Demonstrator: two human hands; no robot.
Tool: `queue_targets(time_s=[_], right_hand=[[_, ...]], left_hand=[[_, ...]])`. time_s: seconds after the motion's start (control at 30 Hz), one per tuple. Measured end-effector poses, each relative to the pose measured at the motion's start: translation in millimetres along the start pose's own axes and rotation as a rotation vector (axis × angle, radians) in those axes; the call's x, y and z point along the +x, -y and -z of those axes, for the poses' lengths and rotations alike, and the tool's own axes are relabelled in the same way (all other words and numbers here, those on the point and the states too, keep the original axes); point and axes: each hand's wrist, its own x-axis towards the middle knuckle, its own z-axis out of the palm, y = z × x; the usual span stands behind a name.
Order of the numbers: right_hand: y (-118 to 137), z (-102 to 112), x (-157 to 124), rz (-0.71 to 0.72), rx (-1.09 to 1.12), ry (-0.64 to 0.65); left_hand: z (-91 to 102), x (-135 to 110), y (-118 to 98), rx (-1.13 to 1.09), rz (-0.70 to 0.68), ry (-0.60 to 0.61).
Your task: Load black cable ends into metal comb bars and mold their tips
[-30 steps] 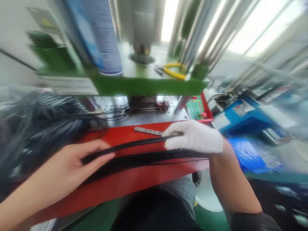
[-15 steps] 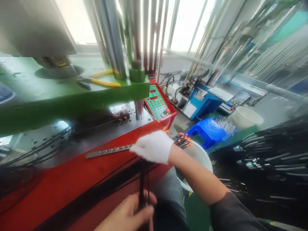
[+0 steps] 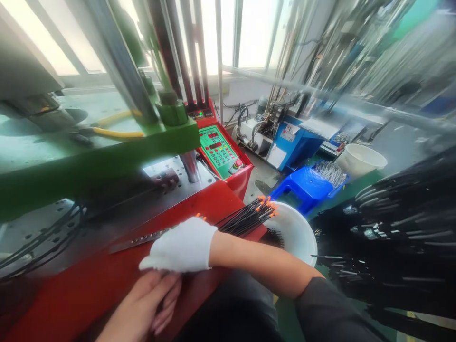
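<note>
My right hand (image 3: 181, 249), in a white glove, rests on the red machine table (image 3: 81, 285) and is closed over a bundle of black cables (image 3: 245, 218). The cables' orange tips stick out to the right, over a white bucket (image 3: 301, 237). My bare left hand (image 3: 149, 304) sits just below the glove, fingers pressed together and touching its underside. What lies between those fingers is hidden. A narrow metal strip with holes (image 3: 137, 240) lies on the table just left of the glove.
A green press frame (image 3: 107, 159) with steel columns overhangs the table. Its green keypad panel (image 3: 218, 151) is at the right corner. Right of the table stand a blue stool (image 3: 302, 186), a second white bucket (image 3: 359, 162) and a big heap of black cables (image 3: 395, 237).
The view has swung further right. My gloved hand slid left and toward me along the table, drawing the bundle so its orange tips show. My left hand moved up beneath the glove.
</note>
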Motion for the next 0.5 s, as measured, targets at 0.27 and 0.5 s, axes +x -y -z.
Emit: queue_targets(time_s=[0.27,0.5], right_hand=[[-31.0,32.6,-41.8,-0.573,0.688,-0.88],[5.5,0.4,-29.9,-0.433,1.214,-0.392]], left_hand=[[-15.1,5.3,-9.2,-0.214,-0.082,0.195],[-17.8,12.1,-18.0,-0.312,-0.231,0.175]])
